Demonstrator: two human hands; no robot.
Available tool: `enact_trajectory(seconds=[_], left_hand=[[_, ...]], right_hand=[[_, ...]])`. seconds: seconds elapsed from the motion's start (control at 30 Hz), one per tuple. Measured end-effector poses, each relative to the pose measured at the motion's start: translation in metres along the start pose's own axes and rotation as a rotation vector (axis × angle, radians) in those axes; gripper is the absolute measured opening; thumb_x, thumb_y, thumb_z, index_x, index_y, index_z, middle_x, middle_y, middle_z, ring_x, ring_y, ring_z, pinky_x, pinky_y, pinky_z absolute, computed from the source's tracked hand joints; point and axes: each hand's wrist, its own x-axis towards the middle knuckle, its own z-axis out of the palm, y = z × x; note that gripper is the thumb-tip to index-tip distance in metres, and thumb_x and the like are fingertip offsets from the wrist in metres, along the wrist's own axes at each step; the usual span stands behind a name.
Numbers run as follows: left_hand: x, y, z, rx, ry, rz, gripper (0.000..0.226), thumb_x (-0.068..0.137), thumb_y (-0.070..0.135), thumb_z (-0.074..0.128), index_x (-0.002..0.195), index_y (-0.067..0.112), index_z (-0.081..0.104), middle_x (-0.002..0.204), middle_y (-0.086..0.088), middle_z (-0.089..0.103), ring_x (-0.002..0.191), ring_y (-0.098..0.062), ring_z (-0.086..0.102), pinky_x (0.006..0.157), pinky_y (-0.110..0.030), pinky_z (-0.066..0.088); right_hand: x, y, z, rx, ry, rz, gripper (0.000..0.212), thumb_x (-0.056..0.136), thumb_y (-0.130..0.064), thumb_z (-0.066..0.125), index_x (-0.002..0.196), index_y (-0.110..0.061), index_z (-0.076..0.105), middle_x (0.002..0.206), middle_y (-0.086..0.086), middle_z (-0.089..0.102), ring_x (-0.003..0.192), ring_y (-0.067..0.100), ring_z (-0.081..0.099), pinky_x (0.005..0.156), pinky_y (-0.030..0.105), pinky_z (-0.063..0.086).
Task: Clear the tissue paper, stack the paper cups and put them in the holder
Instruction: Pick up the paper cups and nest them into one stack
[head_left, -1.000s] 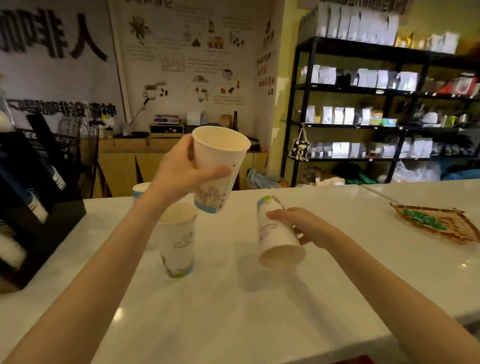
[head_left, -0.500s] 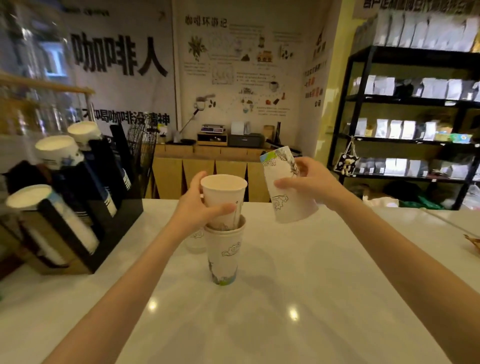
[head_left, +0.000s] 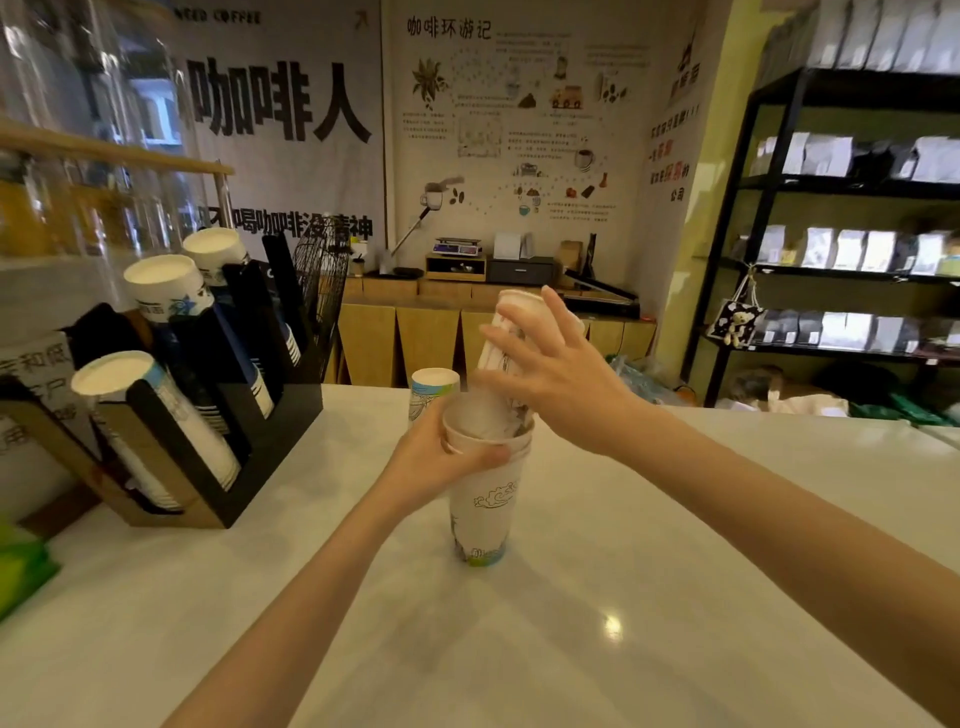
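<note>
Two nested white paper cups (head_left: 485, 509) stand upright mid-counter, printed with clouds and a green-blue band at the base. My left hand (head_left: 436, 462) grips this stack at its rim. My right hand (head_left: 556, 379) has its fingers spread over a third paper cup (head_left: 511, 317), which is tilted and blurred with its lower end in the stack's mouth. One more paper cup (head_left: 434, 384) stands just behind the stack. The black cup holder (head_left: 270, 431) sits at the left with slanted rows of cups in it. No tissue paper shows.
The white counter (head_left: 623, 597) stretches right and toward me. A green packet (head_left: 21, 566) lies at the left edge. Behind the holder is a black wire rack (head_left: 319, 280). Black shelves (head_left: 831, 270) with bags stand far right.
My right hand lifted the fallen cup off the counter and brought it over into the stack's mouth. My left hand pushed its cup down into the standing one. My view swung left.
</note>
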Motion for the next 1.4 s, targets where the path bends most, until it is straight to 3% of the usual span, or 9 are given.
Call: enact_trajectory(seconds=[0.17, 0.37, 0.5, 0.63, 0.73, 0.83, 1.03, 1.2, 1.4], left_hand=[[-0.001, -0.009, 0.000, 0.013, -0.011, 0.008, 0.076, 0.066, 0.034, 0.076, 0.129, 0.034, 0.034, 0.121, 0.012, 0.047, 0.113, -0.009, 0.043, 0.086, -0.026, 0.040], [0.000, -0.017, 0.002, -0.013, 0.012, 0.027, 0.073, 0.067, 0.031, 0.076, 0.126, 0.038, 0.034, 0.112, 0.014, 0.049, 0.106, -0.009, 0.048, 0.077, -0.021, 0.042], [0.001, -0.021, 0.006, -0.041, 0.006, 0.034, 0.065, 0.069, 0.027, 0.074, 0.119, 0.041, 0.036, 0.114, 0.011, 0.051, 0.108, -0.013, 0.049, 0.074, -0.020, 0.044], [0.000, -0.021, 0.007, -0.059, 0.005, 0.053, 0.062, 0.070, 0.024, 0.074, 0.116, 0.042, 0.038, 0.112, 0.013, 0.052, 0.109, -0.013, 0.050, 0.070, -0.016, 0.043], [-0.003, -0.020, 0.005, -0.042, 0.016, 0.039, 0.067, 0.066, 0.029, 0.077, 0.120, 0.039, 0.039, 0.114, 0.013, 0.052, 0.109, -0.012, 0.050, 0.072, -0.017, 0.042], [-0.003, -0.018, 0.002, -0.011, -0.009, 0.048, 0.075, 0.062, 0.034, 0.079, 0.121, 0.042, 0.034, 0.115, 0.015, 0.050, 0.113, -0.012, 0.049, 0.084, -0.024, 0.044], [-0.005, -0.003, -0.003, 0.282, 0.067, 0.102, 0.104, 0.056, 0.039, 0.081, 0.140, 0.027, 0.021, 0.142, 0.003, 0.036, 0.128, -0.014, 0.035, 0.103, -0.038, 0.036], [-0.007, 0.005, -0.002, 0.536, 0.023, 0.333, 0.059, 0.067, 0.037, 0.074, 0.121, 0.029, 0.052, 0.140, 0.005, 0.041, 0.131, -0.011, 0.030, 0.109, -0.037, 0.028], [0.000, 0.016, 0.004, 0.506, 0.005, 0.366, 0.035, 0.071, 0.020, 0.073, 0.105, 0.014, 0.066, 0.115, -0.001, 0.064, 0.109, -0.011, 0.051, 0.097, -0.026, 0.040]], right_hand=[[-0.008, -0.018, 0.003, 0.011, -0.032, -0.142, 0.085, 0.046, -0.021, 0.088, 0.123, -0.028, 0.053, 0.139, 0.016, 0.050, 0.132, 0.043, 0.036, 0.102, 0.068, 0.020], [-0.023, -0.033, 0.010, 0.300, 0.040, -0.173, 0.067, 0.060, -0.009, 0.082, 0.121, -0.016, 0.055, 0.137, 0.013, 0.053, 0.129, 0.032, 0.045, 0.107, 0.044, 0.030], [-0.035, -0.053, 0.010, 0.617, -0.009, -0.068, 0.065, 0.071, 0.001, 0.072, 0.129, -0.015, 0.045, 0.147, 0.014, 0.037, 0.129, 0.033, 0.042, 0.090, 0.038, 0.052], [-0.042, -0.062, 0.011, 0.729, 0.027, -0.023, 0.066, 0.076, -0.001, 0.067, 0.133, -0.018, 0.037, 0.147, 0.010, 0.036, 0.129, 0.028, 0.040, 0.093, 0.031, 0.049], [-0.040, -0.056, 0.006, 0.912, 0.023, 0.071, 0.066, 0.080, -0.010, 0.064, 0.138, -0.019, 0.033, 0.150, 0.003, 0.030, 0.135, 0.016, 0.029, 0.102, 0.019, 0.033], [-0.037, -0.042, 0.008, 1.017, 0.070, 0.282, 0.081, 0.074, -0.023, 0.073, 0.141, -0.021, 0.028, 0.151, -0.001, 0.029, 0.136, 0.008, 0.022, 0.112, 0.025, 0.024], [-0.049, -0.056, 0.055, 1.467, -0.229, 0.673, 0.125, 0.058, -0.028, 0.086, 0.145, -0.029, -0.004, 0.156, 0.000, 0.011, 0.141, 0.019, 0.016, 0.110, 0.034, 0.023], [-0.052, -0.069, 0.086, 1.735, -0.380, 0.725, 0.122, 0.062, -0.018, 0.085, 0.144, -0.027, -0.005, 0.143, 0.004, 0.037, 0.132, 0.018, 0.035, 0.099, 0.027, 0.032], [-0.049, -0.090, 0.104, 1.781, -0.433, 0.684, 0.087, 0.062, -0.013, 0.084, 0.129, -0.021, 0.030, 0.113, -0.011, 0.054, 0.110, 0.011, 0.052, 0.077, 0.015, 0.049]])
